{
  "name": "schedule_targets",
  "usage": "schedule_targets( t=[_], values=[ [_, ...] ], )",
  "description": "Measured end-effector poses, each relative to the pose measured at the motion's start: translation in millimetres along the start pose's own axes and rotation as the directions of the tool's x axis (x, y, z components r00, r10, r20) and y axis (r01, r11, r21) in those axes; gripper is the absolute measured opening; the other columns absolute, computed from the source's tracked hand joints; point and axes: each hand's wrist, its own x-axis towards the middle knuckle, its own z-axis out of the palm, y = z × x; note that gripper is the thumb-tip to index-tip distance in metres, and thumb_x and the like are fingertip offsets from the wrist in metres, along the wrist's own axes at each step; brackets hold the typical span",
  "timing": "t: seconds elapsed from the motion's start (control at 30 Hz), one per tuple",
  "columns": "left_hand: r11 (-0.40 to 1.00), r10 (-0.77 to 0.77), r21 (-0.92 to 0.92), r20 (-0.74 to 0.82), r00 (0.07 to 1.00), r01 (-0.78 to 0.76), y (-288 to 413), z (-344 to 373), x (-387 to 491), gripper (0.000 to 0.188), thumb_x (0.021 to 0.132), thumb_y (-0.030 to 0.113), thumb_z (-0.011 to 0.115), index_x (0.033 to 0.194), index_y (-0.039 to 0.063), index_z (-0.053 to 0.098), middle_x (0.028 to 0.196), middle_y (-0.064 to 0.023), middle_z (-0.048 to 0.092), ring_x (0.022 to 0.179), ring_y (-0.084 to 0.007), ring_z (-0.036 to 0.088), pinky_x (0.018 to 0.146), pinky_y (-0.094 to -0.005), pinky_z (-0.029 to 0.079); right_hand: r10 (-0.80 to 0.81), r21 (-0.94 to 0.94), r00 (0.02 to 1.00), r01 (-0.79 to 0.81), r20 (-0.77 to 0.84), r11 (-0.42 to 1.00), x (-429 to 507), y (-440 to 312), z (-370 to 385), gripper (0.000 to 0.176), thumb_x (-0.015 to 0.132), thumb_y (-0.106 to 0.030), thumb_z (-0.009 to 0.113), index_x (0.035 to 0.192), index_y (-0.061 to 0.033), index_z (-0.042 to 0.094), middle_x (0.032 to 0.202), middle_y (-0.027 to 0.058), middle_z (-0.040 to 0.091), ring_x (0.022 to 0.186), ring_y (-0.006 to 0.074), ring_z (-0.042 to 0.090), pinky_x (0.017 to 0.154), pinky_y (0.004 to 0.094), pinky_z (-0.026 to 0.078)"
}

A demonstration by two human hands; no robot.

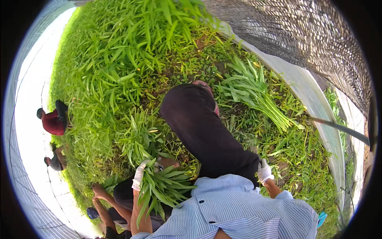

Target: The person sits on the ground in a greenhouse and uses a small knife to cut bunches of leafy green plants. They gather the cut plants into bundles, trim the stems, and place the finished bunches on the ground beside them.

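My left hand [139, 177], in a white glove, grips a bunch of long-leaved greens [164, 183] that look like water spinach. Its leaves spread toward my body and partly cover my forearm and bare foot. On the other side, my right hand [264, 171], also gloved in white, is beside my dark trousers [194, 119] at the hip. Its fingers are partly hidden there, so whether it holds anything is unclear. Beyond my bent knee, a pile of cut greens [256, 92] lies on the ground, stems pointing toward the lower right.
A dense stand of growing greens [119, 53] fills the upper left. Plastic sheeting [301, 80] and dark shade netting [283, 30] border the right, with a pole [340, 128] crossing there. A co-worker's hands [100, 192] are close on my left; two people crouch farther off.
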Motion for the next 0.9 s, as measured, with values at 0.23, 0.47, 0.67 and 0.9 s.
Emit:
schedule_targets(
  t=[0.23, 0.47, 0.67, 0.9],
  values=[
    [0.996, 0.020, 0.083, 0.253, 0.967, -0.042, 20.0, -12.8, 7.3, 0.040, 0.091, 0.033, 0.064, 0.106, -0.003, 0.064, 0.100, -0.0155, 0.068, 0.091, -0.0266, 0.065, 0.081, -0.0368, 0.054, 0.146, 0.517, 0.936, 0.043, -0.319, 0.855, -29.7, -96.8, -113.0, 0.031, 0.106, -0.026, 0.047, 0.088, -0.0027, 0.055, 0.072, -0.0005, 0.049, 0.062, 0.0076, 0.038, 0.055, 0.0262, 0.034],
    [0.967, 0.062, 0.220, 0.289, 0.955, -0.129, 22.0, -39.6, 12.2, 0.037, 0.095, 0.035, 0.055, 0.106, 0.002, 0.066, 0.098, -0.0095, 0.069, 0.083, -0.0166, 0.065, 0.073, -0.0313, 0.057, -0.891, -0.176, 0.401, 0.881, -0.213, 0.439, 24.0, -360.1, -200.1, 0.003, 0.092, -0.002, 0.051, 0.090, -0.0037, 0.052, 0.078, 0.0079, 0.059, 0.065, 0.0182, 0.055, 0.063, 0.0315, 0.047],
    [0.983, -0.016, 0.181, 0.181, 0.983, -0.017, 24.8, -67.2, -12.3, 0.033, 0.094, 0.034, 0.059, 0.103, 0.003, 0.067, 0.096, -0.0110, 0.070, 0.078, -0.0184, 0.066, 0.069, -0.0318, 0.056, -0.949, -0.016, 0.215, 0.976, 0.230, 0.217, 48.3, -501.3, -83.1, 0.024, 0.091, -0.002, 0.060, 0.114, -0.0065, 0.064, 0.080, 0.0132, 0.066, 0.065, 0.0267, 0.066, 0.061, 0.0324, 0.052],
    [0.984, 0.025, 0.173, 0.045, 0.999, -0.033, 20.8, -109.0, -81.8, 0.033, 0.095, 0.030, 0.057, 0.112, 0.003, 0.062, 0.108, -0.0156, 0.068, 0.082, -0.0245, 0.064, 0.076, -0.0366, 0.052, -0.846, 0.018, -0.168, 0.983, 0.505, -0.184, 94.9, -498.7, 45.2, 0.043, 0.091, -0.044, 0.065, 0.063, -0.0119, 0.055, 0.053, 0.0089, 0.057, 0.047, 0.0304, 0.058, 0.045, 0.0417, 0.045]
  ],
)
